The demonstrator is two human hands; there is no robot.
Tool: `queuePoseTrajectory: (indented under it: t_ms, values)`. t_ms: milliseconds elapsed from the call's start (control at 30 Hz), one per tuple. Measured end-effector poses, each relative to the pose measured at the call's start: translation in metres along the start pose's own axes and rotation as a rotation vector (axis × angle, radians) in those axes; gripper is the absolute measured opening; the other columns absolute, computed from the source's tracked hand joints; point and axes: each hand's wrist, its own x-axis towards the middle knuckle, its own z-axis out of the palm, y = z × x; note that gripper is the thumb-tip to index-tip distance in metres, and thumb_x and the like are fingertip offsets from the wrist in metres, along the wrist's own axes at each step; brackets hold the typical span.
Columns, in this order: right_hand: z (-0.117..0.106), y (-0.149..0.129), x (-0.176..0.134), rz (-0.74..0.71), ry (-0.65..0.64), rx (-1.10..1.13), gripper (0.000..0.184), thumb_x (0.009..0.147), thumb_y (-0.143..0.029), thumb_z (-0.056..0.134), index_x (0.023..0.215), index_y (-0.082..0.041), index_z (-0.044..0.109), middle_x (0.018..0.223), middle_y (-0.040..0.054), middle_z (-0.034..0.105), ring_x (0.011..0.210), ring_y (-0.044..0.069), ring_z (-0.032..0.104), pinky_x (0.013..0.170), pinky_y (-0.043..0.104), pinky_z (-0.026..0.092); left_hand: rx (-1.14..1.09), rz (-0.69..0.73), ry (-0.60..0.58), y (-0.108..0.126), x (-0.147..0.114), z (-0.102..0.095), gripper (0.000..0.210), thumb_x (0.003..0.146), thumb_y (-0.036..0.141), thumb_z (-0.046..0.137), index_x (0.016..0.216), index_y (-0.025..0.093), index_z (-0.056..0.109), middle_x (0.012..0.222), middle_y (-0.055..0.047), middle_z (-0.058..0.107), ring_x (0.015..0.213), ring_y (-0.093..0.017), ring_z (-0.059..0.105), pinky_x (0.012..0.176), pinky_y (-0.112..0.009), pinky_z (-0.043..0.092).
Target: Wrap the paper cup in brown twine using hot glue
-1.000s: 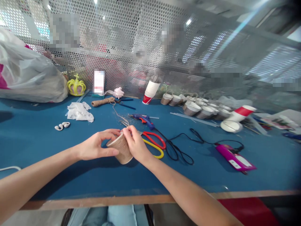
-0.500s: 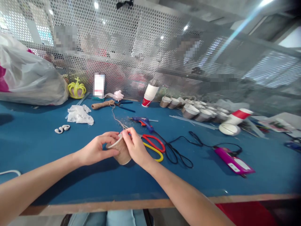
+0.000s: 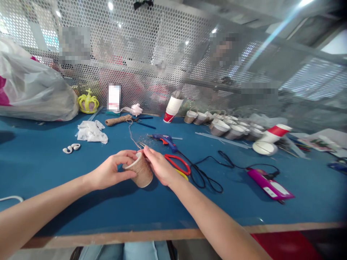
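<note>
A paper cup [image 3: 142, 173] wound with brown twine is tilted above the table, its white rim toward my left hand [image 3: 111, 169]. My left fingers and thumb grip it at the rim. My right hand [image 3: 159, 164] is closed at the cup's far edge, pinching the twine [image 3: 132, 136] there; the fingertips are partly hidden. That strand runs back to a twine roll [image 3: 118, 120]. Scissors with red and yellow handles [image 3: 177, 163] lie beneath my right hand, their blade tips showing past its fingers.
A blue glue gun [image 3: 165, 141] lies beyond my hands, its black cable trailing right to a purple packet [image 3: 269, 185]. Stacked paper cups [image 3: 173, 106] stand at the back, with several wrapped cups [image 3: 234, 130] to the right. A crumpled white bag [image 3: 92, 131] is at left.
My right hand has shifted slightly right and turned, moving off the cup's side and exposing more of its wrapped wall. My left hand keeps its hold.
</note>
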Motion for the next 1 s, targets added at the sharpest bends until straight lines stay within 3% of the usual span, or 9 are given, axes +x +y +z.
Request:
queuePoseTrajectory:
  t_ms: [200,400,467,533,667,733,800,900,1000]
  values:
    - [0.0,-0.005,-0.002,-0.06,-0.01,-0.116,0.04,0.078,-0.056,0.05,0.091,-0.02,0.063,0.095,0.004,0.065,0.095,0.019,0.056,0.086,0.033,0.04,0.061,0.0,0.031,-0.002,0.001,-0.003,0.013,0.077,0.026,0.061,0.07,0.016,0.056,0.107,-0.01,0.058,0.118,-0.023,0.045,0.1,-0.036,0.036]
    - [0.001,-0.006,-0.004,-0.14,-0.003,-0.297,0.043,0.078,-0.049,0.055,0.11,-0.02,0.055,0.113,0.008,0.061,0.107,0.019,0.054,0.093,0.035,0.04,0.116,-0.017,0.122,-0.005,0.001,-0.005,0.013,0.077,0.027,0.06,0.084,0.016,0.06,0.111,-0.012,0.059,0.117,-0.024,0.047,0.099,-0.038,0.038]
    - [-0.009,-0.008,0.001,-0.153,0.099,-0.424,0.04,0.08,-0.047,0.053,0.11,-0.02,0.055,0.109,0.0085,0.063,0.1,0.019,0.059,0.087,0.035,0.045,0.129,-0.039,0.121,-0.005,0.002,-0.005,0.012,0.077,0.027,0.06,0.08,0.016,0.059,0.109,-0.012,0.06,0.113,-0.024,0.05,0.096,-0.037,0.04]
    - [-0.028,-0.013,0.009,-0.165,0.296,-0.54,0.039,0.083,-0.045,0.048,0.112,-0.019,0.054,0.107,0.0095,0.064,0.097,0.019,0.06,0.084,0.034,0.047,0.135,-0.051,0.12,-0.004,0.002,-0.006,0.012,0.077,0.027,0.059,0.075,0.015,0.058,0.107,-0.012,0.061,0.11,-0.024,0.053,0.093,-0.036,0.042]
    - [-0.078,-0.02,0.031,-0.13,0.601,-0.687,0.043,0.084,-0.035,0.05,0.12,-0.013,0.047,0.128,0.0182,0.047,0.12,0.027,0.042,0.099,0.043,0.032,0.145,-0.07,0.101,-0.001,0.002,-0.007,0.011,0.077,0.026,0.058,0.076,0.015,0.057,0.099,-0.01,0.064,0.103,-0.023,0.056,0.088,-0.034,0.044]
    - [-0.097,-0.016,0.041,-0.036,0.647,-0.757,0.037,0.079,-0.029,0.059,0.11,-0.01,0.055,0.12,0.0202,0.052,0.118,0.031,0.042,0.098,0.045,0.032,0.151,-0.091,0.081,0.0,0.002,-0.007,0.012,0.077,0.026,0.057,0.078,0.014,0.057,0.097,-0.009,0.063,0.097,-0.021,0.057,0.085,-0.033,0.045]
    - [-0.106,-0.008,0.048,0.051,0.649,-0.799,0.032,0.082,-0.029,0.057,0.109,-0.013,0.056,0.115,0.0146,0.055,0.107,0.026,0.052,0.09,0.043,0.041,0.151,-0.097,0.067,0.001,0.002,-0.007,0.014,0.078,0.027,0.056,0.078,0.014,0.056,0.095,-0.008,0.063,0.092,-0.019,0.057,0.081,-0.03,0.045]
    - [-0.107,0.0,0.054,0.127,0.644,-0.81,0.03,0.087,-0.031,0.05,0.114,-0.017,0.052,0.115,0.0081,0.054,0.096,0.018,0.057,0.08,0.039,0.048,0.151,-0.095,0.056,0.004,0.002,-0.007,0.017,0.081,0.03,0.052,0.076,0.013,0.056,0.089,-0.006,0.062,0.081,-0.016,0.056,0.074,-0.027,0.045]
    - [-0.103,-0.005,0.051,0.127,0.647,-0.763,0.026,0.083,-0.026,0.056,0.107,-0.015,0.056,0.108,0.0091,0.058,0.095,0.02,0.057,0.079,0.038,0.048,0.159,-0.097,0.056,0.005,0.002,-0.008,0.02,0.082,0.031,0.051,0.073,0.013,0.056,0.086,-0.005,0.061,0.076,-0.014,0.055,0.069,-0.025,0.044]
